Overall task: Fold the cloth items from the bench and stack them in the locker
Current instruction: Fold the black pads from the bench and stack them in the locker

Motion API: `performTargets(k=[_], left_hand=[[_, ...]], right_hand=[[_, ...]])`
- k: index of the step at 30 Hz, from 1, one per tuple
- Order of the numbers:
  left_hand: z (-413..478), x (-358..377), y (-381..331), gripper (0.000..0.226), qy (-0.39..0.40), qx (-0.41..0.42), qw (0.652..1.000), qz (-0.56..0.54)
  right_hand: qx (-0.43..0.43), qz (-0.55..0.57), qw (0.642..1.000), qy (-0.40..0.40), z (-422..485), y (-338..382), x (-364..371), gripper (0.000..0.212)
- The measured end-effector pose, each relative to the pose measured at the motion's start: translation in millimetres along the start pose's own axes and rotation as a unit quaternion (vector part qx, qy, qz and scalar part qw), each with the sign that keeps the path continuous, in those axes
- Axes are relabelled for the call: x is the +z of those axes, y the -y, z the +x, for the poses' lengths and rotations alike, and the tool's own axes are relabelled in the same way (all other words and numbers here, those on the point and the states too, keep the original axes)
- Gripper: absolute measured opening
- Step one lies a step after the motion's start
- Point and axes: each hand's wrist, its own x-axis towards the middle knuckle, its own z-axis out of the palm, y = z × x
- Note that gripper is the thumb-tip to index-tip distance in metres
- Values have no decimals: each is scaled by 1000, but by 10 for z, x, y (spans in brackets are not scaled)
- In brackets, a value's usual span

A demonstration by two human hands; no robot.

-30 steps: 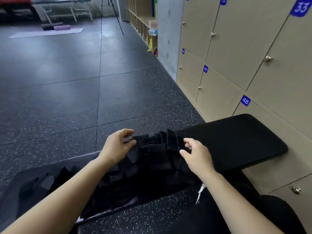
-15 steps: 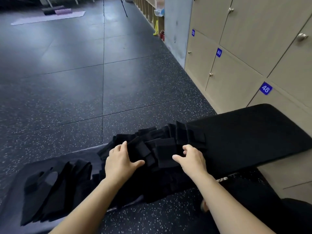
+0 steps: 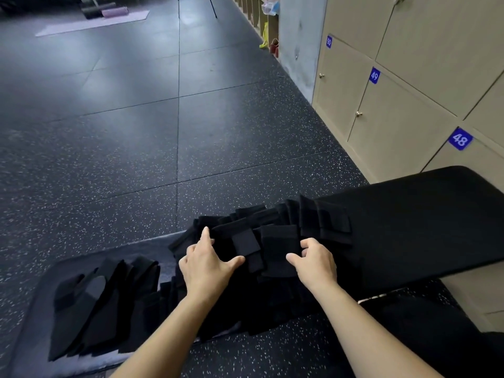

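Cloth pile (image 3: 275, 241) is steadied by flat left hand (image 3: 207, 268) at 9 o'clock and pinched by right hand (image 3: 317, 264) at 3, likely for folding.

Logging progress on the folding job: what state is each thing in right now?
left hand: open, resting flat on the black cloth pile
right hand: fingers curled, gripping a piece of the pile
black cloth pile: heaped, pieces overlapping, on the bench
locker 49 door: closed
locker 50 door: closed
purple mat: unrolled on the floor
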Motion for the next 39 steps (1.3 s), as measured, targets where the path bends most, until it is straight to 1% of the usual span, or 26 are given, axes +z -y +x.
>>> performTargets(k=[2,3,4,6,10,12,14,15,16,17,19,20,22,23,24,26,27,29,32,36,39], left_hand=[[3,-5,-23,102,16,6,999,-28],[4,-1,-28,92,28,15,997,-71],[0,2,-41,76,36,26,991,-126],[-15,4,-57,43,51,10,975,-215],[-17,-11,-79,7,53,-23,953,-297],[-18,-39,-75,14,47,-36,948,-314],[-19,-66,-56,9,52,-52,938,-339],[-27,-80,-65,9,61,-60,936,-342],[-38,-79,-89,10,67,-61,930,-356],[-50,-66,-123,10,78,-70,926,-364],[-85,-7,-203,6,105,-76,916,-379],[-109,31,-247,2,114,-70,916,-378],[-137,113,-295,19,107,-53,939,-322],[-154,131,-301,28,94,-47,955,-276],[-182,129,-311,34,82,-37,968,-236],[-243,131,-321,42,68,-13,981,-180],[-269,141,-320,45,68,-4,985,-161],[-311,161,-326,49,63,4,990,-127],[-316,166,-313,55,61,-12,992,-108],[-271,166,-276,69,61,-44,987,-142],[-282,154,-286,74,61,-49,985,-154]], right_hand=[[0,14,1000,1,10,19,-5,44],[-1,22,1000,3,13,30,-7,41],[-4,31,999,5,17,39,-8,39],[-7,58,998,8,22,58,-18,33],[-11,160,987,-4,41,93,-143,23],[-19,197,980,-17,67,105,-238,20],[-24,241,970,-23,95,112,-333,18],[-25,274,961,-19,111,109,-374,13],[-23,313,950,-5,122,109,-406,7],[-18,350,936,21,128,113,-425,7],[2,405,910,88,122,134,-403,10],[7,408,906,113,109,140,-354,11],[3,363,924,119,81,133,-222,9],[-3,322,941,106,74,122,-158,5],[-11,271,959,87,75,109,-105,5],[-28,164,985,53,99,83,-33,12],[-35,122,991,46,105,78,-12,15],[-42,74,995,47,102,90,24,24],[-44,51,996,61,91,122,83,30],[-49,58,995,58,87,158,116,30],[-51,76,994,63,76,170,126,35]])
